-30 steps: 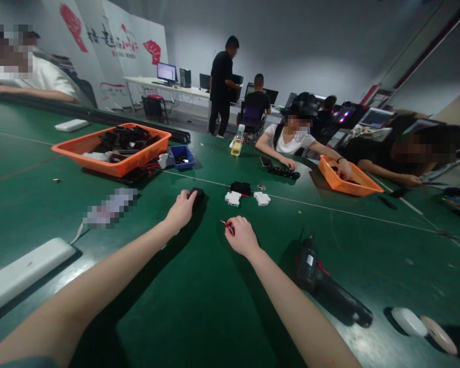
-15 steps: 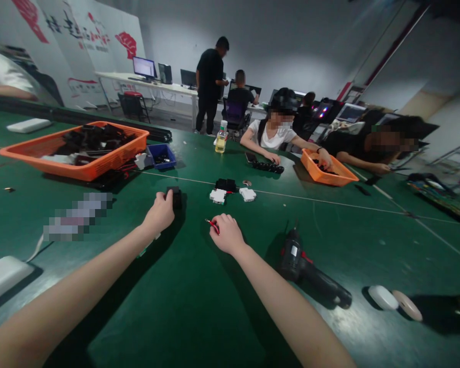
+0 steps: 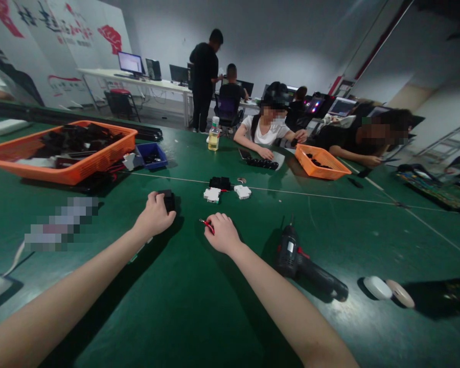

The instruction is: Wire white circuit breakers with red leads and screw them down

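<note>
My left hand [image 3: 153, 217] is closed on a black block-shaped part [image 3: 169, 201], its thumb along the near side; some of the fingers are hidden behind it. Under my left wrist, a pale piece with green edging [image 3: 140, 251] shows partly. In the closed fingers of my right hand [image 3: 222, 234] is a short red wire [image 3: 207, 225] with a metal tip pointing left. Beyond my hands lie two white modules, one on the left [image 3: 212, 194] and one on the right [image 3: 242, 191], with black parts [image 3: 220, 183] just behind the left one.
A black power drill [image 3: 306, 267] lies right of my right forearm. An orange basket of black parts [image 3: 72, 175] and a blue bin [image 3: 152, 155] stand at left. Farther back are a bottle [image 3: 213, 136] and another orange basket [image 3: 322, 166], with two people seated near it.
The view has shifted slightly, moving most things left. My left thumb has moved from the top of the black part to its near side. A co-worker's hand has lifted out of the far orange basket.
</note>
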Action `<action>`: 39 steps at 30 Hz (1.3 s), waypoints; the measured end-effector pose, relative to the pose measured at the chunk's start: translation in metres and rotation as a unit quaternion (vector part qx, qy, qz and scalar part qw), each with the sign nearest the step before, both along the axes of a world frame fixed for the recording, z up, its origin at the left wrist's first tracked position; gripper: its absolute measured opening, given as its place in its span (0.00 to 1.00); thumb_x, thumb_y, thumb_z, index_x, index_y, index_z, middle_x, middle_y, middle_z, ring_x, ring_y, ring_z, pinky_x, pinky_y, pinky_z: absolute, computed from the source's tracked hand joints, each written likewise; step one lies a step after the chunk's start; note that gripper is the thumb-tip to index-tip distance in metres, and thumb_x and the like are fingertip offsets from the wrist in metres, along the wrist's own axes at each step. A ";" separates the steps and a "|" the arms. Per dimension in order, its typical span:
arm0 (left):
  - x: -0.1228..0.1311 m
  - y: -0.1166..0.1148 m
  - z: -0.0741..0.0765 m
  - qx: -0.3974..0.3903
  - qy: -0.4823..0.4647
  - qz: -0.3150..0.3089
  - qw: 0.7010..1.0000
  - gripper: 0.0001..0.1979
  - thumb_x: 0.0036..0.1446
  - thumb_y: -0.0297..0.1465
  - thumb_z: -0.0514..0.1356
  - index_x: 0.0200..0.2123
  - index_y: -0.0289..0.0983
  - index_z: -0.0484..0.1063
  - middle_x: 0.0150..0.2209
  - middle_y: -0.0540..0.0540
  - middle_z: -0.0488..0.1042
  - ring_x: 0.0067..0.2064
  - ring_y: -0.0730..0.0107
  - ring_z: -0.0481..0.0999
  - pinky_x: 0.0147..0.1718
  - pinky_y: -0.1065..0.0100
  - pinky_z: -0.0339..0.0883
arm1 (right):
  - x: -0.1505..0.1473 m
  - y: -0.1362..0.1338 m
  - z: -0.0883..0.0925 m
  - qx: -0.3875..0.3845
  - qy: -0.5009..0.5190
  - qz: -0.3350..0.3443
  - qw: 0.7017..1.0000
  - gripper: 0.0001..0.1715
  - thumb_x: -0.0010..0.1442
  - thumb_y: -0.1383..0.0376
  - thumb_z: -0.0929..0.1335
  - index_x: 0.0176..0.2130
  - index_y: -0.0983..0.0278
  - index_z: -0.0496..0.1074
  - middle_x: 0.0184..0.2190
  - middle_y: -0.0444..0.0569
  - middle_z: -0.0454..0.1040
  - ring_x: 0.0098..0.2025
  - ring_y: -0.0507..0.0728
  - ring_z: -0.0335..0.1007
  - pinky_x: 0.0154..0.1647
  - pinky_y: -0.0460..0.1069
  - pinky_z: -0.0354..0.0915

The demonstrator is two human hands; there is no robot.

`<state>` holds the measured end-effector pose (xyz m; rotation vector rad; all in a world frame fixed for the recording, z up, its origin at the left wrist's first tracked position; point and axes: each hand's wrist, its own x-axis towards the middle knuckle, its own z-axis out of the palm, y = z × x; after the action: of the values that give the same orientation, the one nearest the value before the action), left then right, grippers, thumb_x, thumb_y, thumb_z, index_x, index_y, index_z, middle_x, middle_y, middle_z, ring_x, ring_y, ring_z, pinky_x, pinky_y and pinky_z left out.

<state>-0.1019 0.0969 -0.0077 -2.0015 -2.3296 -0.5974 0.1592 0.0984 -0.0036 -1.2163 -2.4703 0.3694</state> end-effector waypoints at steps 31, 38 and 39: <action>0.004 -0.005 0.017 -0.053 0.017 0.004 0.998 0.32 0.58 0.46 0.52 0.64 0.41 0.59 0.60 0.34 0.58 0.54 0.45 0.72 0.44 0.53 0.75 | 0.024 -0.032 0.050 -0.162 -0.250 0.085 0.951 0.10 0.48 0.60 0.74 0.22 0.62 0.73 0.20 0.49 0.73 0.22 0.56 0.69 0.23 0.50 0.62; 0.008 -0.007 0.021 -0.047 0.018 0.011 0.999 0.28 0.61 0.47 0.49 0.60 0.40 0.62 0.58 0.35 0.61 0.50 0.49 0.75 0.40 0.55 0.75 | 0.027 -0.012 0.054 -0.097 -0.162 0.038 0.981 0.14 0.59 0.55 0.69 0.30 0.61 0.75 0.27 0.49 0.75 0.27 0.56 0.71 0.26 0.51 0.66; 0.008 -0.007 0.020 -0.046 0.021 0.006 0.999 0.28 0.61 0.47 0.49 0.60 0.39 0.62 0.58 0.35 0.61 0.50 0.49 0.74 0.39 0.56 0.75 | 0.023 -0.007 0.049 -0.043 -0.137 0.008 0.990 0.13 0.62 0.56 0.67 0.35 0.62 0.75 0.33 0.51 0.76 0.32 0.58 0.73 0.30 0.52 0.68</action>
<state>-0.0935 0.0902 0.0126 -2.0131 -2.3848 -0.4505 0.1823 0.0912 0.0451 -1.3645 -2.7206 0.3366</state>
